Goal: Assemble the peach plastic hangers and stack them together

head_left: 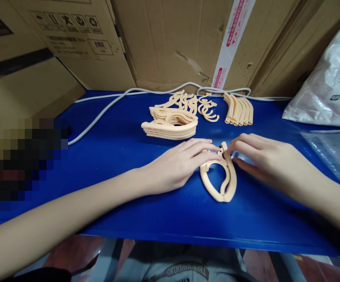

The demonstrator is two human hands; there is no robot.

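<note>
A beige plastic folding hanger point(231, 184) lies on the blue tabletop in front of me, its arms folded into a loop. My left hand point(177, 164) reaches in from the left, its fingers laid over the loop's upper left part and gripping it. From the other side, my right hand point(265, 158) has bent fingertips and thumb against the upper end of the right arm. The fingers hide part of the joint at the top. Just beyond my left hand is a neat stack of similar folded hangers point(170, 129).
Loose hanger hooks point(209, 109) and a row of curved hanger arms point(239, 109) lie toward the back. A white cable point(99, 113) runs along the cardboard boxes point(170, 47). Plastic bags point(328, 90) lie at the right. The table's front edge point(170, 239) is near me.
</note>
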